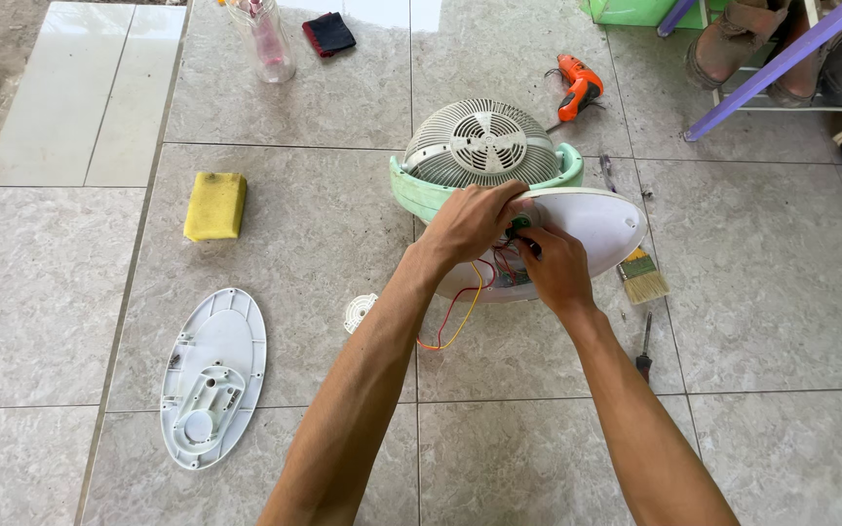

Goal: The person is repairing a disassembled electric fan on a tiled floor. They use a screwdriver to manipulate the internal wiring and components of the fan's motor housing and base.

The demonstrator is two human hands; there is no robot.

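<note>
Tiled floor (752,321), grey, seen from above; at its centre a small fan (484,146) with a white grille and a pale green housing, lying on its side; its white oval base (606,219) turned up toward the camera, touching the green housing. Left hand (470,222): resting on the near edge of the base, fingers curled over a small green part (520,223) at the base opening; right hand (555,268): pressed in just beside the left, fingertips pinched at the same spot; both hands together and touching, closed around the small part, though exactly which fingers grip it cannot be told. Wires (455,317), red and yellow: hanging out of the base below the hands and looping down to the floor. White oval cover plate (214,375): lying flat, inner side up, well apart to the left of the arms. Small white round piece (359,312): on the floor between the cover plate and the left forearm. Yellow sponge (215,206): to the left of the fan, apart from it. Paintbrush (641,276): just beside the right end of the base. Screwdriver (644,348): on the floor below the paintbrush, near the right forearm. Orange drill (577,86): beyond the fan, upper right. Clear plastic bottle (265,39) and dark cloth (328,34): at the top edge, well apart from the hands.
</note>
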